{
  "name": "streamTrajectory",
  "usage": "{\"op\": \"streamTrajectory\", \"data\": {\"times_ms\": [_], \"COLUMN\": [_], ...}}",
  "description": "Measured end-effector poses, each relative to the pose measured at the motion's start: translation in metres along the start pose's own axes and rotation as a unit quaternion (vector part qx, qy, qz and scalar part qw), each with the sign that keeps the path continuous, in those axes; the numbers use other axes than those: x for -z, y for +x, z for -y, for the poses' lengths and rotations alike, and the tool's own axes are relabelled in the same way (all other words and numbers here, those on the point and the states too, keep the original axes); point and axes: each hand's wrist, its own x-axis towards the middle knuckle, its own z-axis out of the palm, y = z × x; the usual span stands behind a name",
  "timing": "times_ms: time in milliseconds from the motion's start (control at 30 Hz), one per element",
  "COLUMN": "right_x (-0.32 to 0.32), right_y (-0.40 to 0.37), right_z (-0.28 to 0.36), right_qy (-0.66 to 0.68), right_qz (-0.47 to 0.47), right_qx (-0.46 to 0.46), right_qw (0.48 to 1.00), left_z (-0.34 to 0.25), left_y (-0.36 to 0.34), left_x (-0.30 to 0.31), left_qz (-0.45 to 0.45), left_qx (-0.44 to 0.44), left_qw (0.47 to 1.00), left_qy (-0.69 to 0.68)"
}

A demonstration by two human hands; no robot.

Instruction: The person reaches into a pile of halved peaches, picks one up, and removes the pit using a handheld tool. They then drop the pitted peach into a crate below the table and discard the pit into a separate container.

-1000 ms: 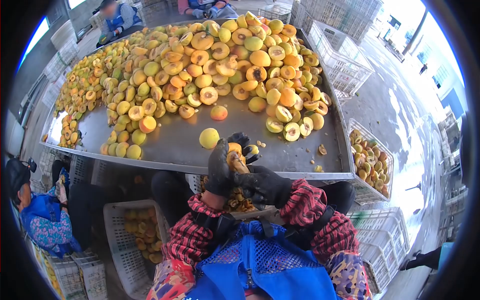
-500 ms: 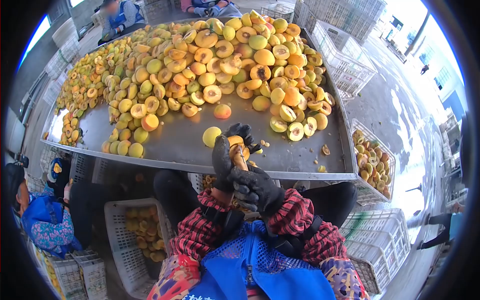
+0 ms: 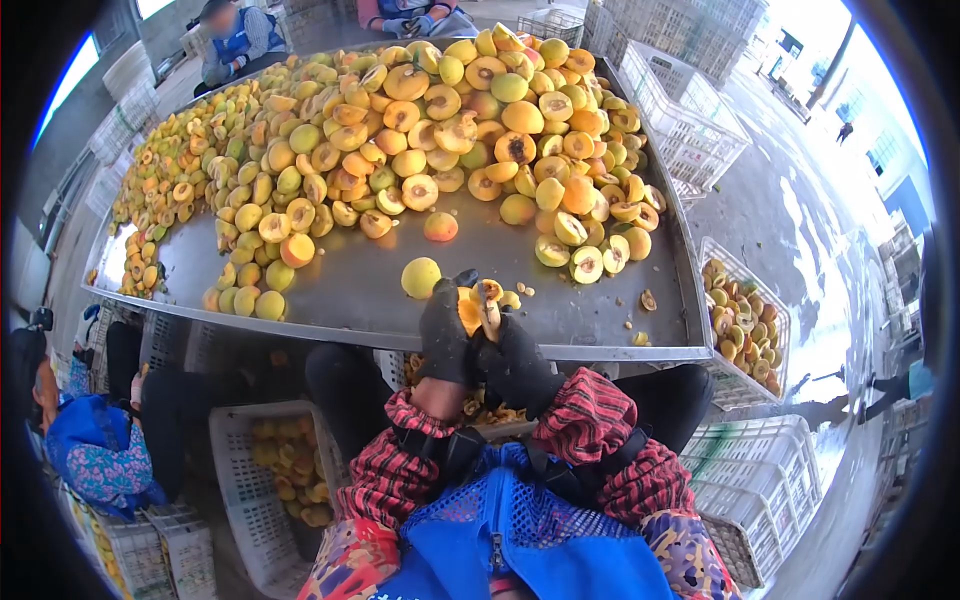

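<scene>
My left hand [image 3: 444,335], in a dark glove, is closed around a cut yellow peach half [image 3: 467,312] at the table's near edge. My right hand [image 3: 521,368], gloved too, presses close beside it and grips a small tan-handled tool [image 3: 491,318] that stands upright against the fruit. The tool's working end is too small to make out. Just beyond my left hand lies a whole yellow-green peach [image 3: 421,277]. Small pit pieces [image 3: 526,291] are scattered right of my hands.
A big heap of halved peaches [image 3: 400,130] covers the far side of the metal table [image 3: 370,285]. Crates of peach halves stand at right [image 3: 742,330] and lower left [image 3: 235,470]. Another white crate [image 3: 750,480] is by my right leg. Co-workers sit left [image 3: 105,440] and across the table.
My hands have turned and drawn slightly apart, so the peach half and the tool show more clearly. My right hand has shifted from across my left wrist to the right side.
</scene>
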Motion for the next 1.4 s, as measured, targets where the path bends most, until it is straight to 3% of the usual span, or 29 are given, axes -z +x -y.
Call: {"op": "streamTrajectory", "data": {"times_ms": [33, 100, 167, 233, 267, 300, 333, 367, 400, 433, 467, 500, 533, 567, 600, 633, 700, 767, 833, 867, 900, 967, 1067, 1133, 1200, 1233, 1267, 1333, 1400], "right_x": [0.0, 0.002, 0.012, 0.017, 0.018, 0.018, 0.019, 0.02, 0.02, 0.022, 0.023, 0.026, 0.03, 0.033, 0.035, 0.038, 0.04, 0.046, 0.05, 0.052, 0.056, 0.064, 0.078, 0.082, 0.088, 0.089, 0.091, 0.094, 0.099], "right_y": [0.005, -0.001, -0.024, -0.029, -0.034, -0.04, -0.045, -0.05, -0.055, -0.057, -0.059, -0.061, -0.061, -0.061, -0.059, -0.058, -0.057, -0.059, -0.062, -0.064, -0.068, -0.077, -0.091, -0.099, -0.11, -0.111, -0.11, -0.104, -0.097], "right_z": [-0.01, -0.012, 0.03, -0.003, -0.028, -0.054, -0.079, -0.078, -0.078, -0.08, -0.083, -0.086, -0.091, -0.096, -0.1, -0.106, -0.114, -0.125, -0.132, -0.136, -0.138, -0.142, -0.125, -0.104, -0.104, -0.093, -0.079, -0.053, -0.031], "right_qy": [-0.019, -0.081, -0.17, -0.089, -0.134, -0.181, -0.226, -0.278, -0.329, -0.346, -0.346, -0.33, -0.31, -0.294, -0.272, -0.253, -0.212, -0.186, -0.137, -0.114, -0.092, -0.05, -0.014, -0.066, -0.084, -0.063, -0.043, -0.003, 0.032], "right_qz": [-0.016, -0.021, 0.0, 0.075, 0.082, 0.086, 0.087, 0.067, 0.046, 0.041, 0.045, 0.057, 0.07, 0.08, 0.09, 0.097, 0.11, 0.112, 0.111, 0.109, 0.106, 0.099, 0.078, 0.046, 0.037, 0.034, 0.033, 0.06, 0.108], "right_qx": [0.061, 0.078, -0.007, -0.106, -0.081, -0.055, -0.03, -0.01, 0.008, 0.004, -0.014, -0.046, -0.083, -0.114, -0.146, -0.177, -0.231, -0.272, -0.314, -0.333, -0.353, -0.391, -0.437, -0.383, -0.291, -0.286, -0.281, -0.268, -0.251], "right_qw": [0.998, 0.993, 0.985, 0.988, 0.984, 0.978, 0.97, 0.958, 0.943, 0.937, 0.937, 0.941, 0.945, 0.946, 0.947, 0.946, 0.943, 0.938, 0.933, 0.93, 0.925, 0.914, 0.896, 0.92, 0.952, 0.955, 0.958, 0.962, 0.961], "left_z": [0.0, -0.019, -0.05, -0.083, -0.098, -0.112, -0.136, -0.147, -0.162, -0.164, -0.166, -0.165, -0.164, -0.161, -0.16, -0.16, -0.166, -0.159, -0.139, -0.123, -0.112, -0.077, -0.053, -0.05, -0.057, -0.064, -0.074, -0.078, -0.073], "left_y": [-0.001, -0.006, -0.02, -0.045, -0.055, -0.063, -0.082, -0.095, -0.109, -0.128, -0.135, -0.143, -0.15, -0.15, -0.145, -0.14, -0.113, -0.082, -0.033, 0.0, 0.025, 0.072, 0.1, 0.115, 0.108, 0.095, 0.074, 0.042, 0.031], "left_x": [0.003, 0.012, 0.027, 0.047, 0.073, 0.098, 0.111, 0.137, 0.178, 0.194, 0.258, 0.299, 0.339, 0.365, 0.344, 0.324, 0.246, 0.148, 0.109, 0.114, 0.09, 0.073, 0.071, 0.082, 0.077, 0.064, 0.055, 0.038, 0.046], "left_qz": [0.025, 0.065, 0.08, 0.061, 0.052, -0.019, -0.046, -0.08, -0.109, -0.2, -0.204, -0.234, -0.282, -0.325, -0.365, -0.373, -0.307, -0.2, -0.064, 0.019, 0.011, 0.035, 0.105, 0.132, 0.128, 0.117, 0.209, 0.232, 0.176], "left_qx": [-0.026, 0.017, 0.018, -0.049, -0.137, -0.241, -0.19, -0.241, -0.216, -0.213, -0.24, -0.261, -0.274, -0.28, -0.283, -0.255, -0.351, -0.377, -0.311, -0.305, -0.212, -0.291, -0.299, -0.258, -0.083, 0.054, 0.156, 0.228, 0.235], "left_qw": [0.999, 0.994, 0.995, 0.996, 0.989, 0.963, 0.981, 0.965, 0.967, 0.95, 0.927, 0.837, 0.694, 0.618, 0.537, 0.647, 0.613, 0.654, 0.806, 0.827, 0.819, 0.599, 0.402, 0.579, 0.831, 0.938, 0.959, 0.945, 0.953], "left_qy": [-0.026, -0.088, -0.065, -0.041, 0.0, 0.114, -0.005, 0.06, 0.076, 0.113, 0.205, 0.42, 0.603, 0.659, 0.706, 0.615, 0.638, 0.624, 0.501, 0.472, 0.533, 0.746, 0.859, 0.763, 0.535, 0.322, 0.111, -0.04, -0.072]}}
